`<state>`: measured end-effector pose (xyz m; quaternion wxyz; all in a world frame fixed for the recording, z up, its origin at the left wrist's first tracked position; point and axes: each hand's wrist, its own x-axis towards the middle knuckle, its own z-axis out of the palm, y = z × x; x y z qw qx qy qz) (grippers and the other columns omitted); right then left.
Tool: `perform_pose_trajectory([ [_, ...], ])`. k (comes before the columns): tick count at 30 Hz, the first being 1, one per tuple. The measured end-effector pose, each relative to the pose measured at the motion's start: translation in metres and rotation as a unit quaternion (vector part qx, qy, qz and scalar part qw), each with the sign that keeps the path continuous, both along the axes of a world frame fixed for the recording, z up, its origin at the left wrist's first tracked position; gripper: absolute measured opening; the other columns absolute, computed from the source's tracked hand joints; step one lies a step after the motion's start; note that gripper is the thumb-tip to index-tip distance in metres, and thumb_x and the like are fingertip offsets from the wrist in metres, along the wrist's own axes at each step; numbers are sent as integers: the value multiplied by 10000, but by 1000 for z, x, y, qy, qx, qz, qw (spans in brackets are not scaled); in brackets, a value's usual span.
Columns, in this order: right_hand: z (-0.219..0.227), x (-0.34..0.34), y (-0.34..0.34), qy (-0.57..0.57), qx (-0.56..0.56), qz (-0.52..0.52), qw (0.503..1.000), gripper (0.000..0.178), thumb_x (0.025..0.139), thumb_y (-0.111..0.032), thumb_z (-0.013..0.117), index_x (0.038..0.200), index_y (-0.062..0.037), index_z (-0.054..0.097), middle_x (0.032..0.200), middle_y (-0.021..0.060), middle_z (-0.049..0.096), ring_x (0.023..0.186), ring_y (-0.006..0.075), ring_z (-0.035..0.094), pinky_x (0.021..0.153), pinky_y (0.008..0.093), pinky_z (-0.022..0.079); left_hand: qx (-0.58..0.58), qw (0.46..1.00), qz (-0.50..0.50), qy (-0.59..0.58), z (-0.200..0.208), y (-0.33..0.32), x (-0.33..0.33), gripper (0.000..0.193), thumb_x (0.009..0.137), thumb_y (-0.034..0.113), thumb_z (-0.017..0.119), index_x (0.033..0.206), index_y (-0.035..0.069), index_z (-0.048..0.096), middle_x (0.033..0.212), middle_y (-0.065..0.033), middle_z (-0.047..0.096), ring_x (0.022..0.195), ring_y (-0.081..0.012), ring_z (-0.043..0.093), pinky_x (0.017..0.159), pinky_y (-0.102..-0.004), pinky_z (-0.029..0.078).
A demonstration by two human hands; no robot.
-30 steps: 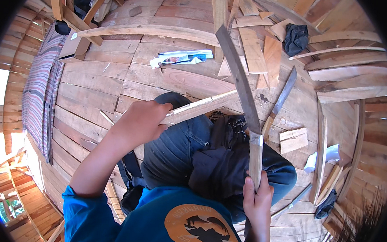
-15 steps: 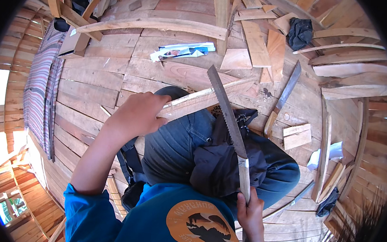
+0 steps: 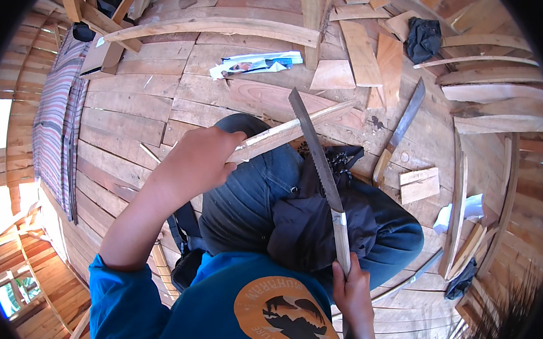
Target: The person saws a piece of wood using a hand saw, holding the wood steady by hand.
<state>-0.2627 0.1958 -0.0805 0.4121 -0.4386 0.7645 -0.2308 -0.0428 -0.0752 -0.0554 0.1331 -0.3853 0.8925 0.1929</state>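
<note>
My left hand [image 3: 200, 162] grips the near end of a narrow wooden strip [image 3: 273, 138], which slants up to the right over my bent knee. My right hand [image 3: 352, 289] is closed round the pale handle of a handsaw [image 3: 321, 163]. Its dark toothed blade points away from me and crosses over the strip, with the teeth along its left edge. Whether blade and strip touch, I cannot tell. Beneath the saw a dark cloth [image 3: 305, 227] lies bunched in my lap.
A long knife [image 3: 401, 128] with a wooden handle lies on the plank floor to the right, near a small wood block [image 3: 420, 185]. Boards [image 3: 359, 54] lie ahead beside a torn wrapper [image 3: 256, 64]. Curved timbers [image 3: 500, 93] stand at the right, and a striped cloth [image 3: 59, 125] hangs left.
The saw and my right hand have shifted slightly forward, away from me. The strip has turned a little in my left hand and shows a narrower face.
</note>
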Motion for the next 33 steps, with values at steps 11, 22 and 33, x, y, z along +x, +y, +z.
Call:
perform_pose_trajectory([
  [11,13,-13,-31,-20,-77,-82,993,127,955,-119,575,977,4,550,610,176,576,560,338,660,484,351,461,-28,999,-3,-41,-1,5,-5,372,746,128,755,1078,23,625,778,-190,667,786,-348,676,733,-426,539],
  [22,5,-4,13,-38,19,-29,999,142,950,-129,582,979,5,546,565,187,538,532,352,594,458,403,413,22,1000,21,-6,-4,-9,-1,487,745,164,762,1172,-22,620,927,-243,677,912,-382,654,846,-439,510],
  [33,2,-2,1,-17,-17,-10,1000,136,943,-107,579,1014,1,535,619,243,565,586,444,606,478,455,440,-17,999,-41,6,-4,0,-4,377,752,122,730,1102,15,636,814,-193,673,801,-357,668,728,-422,528],
])
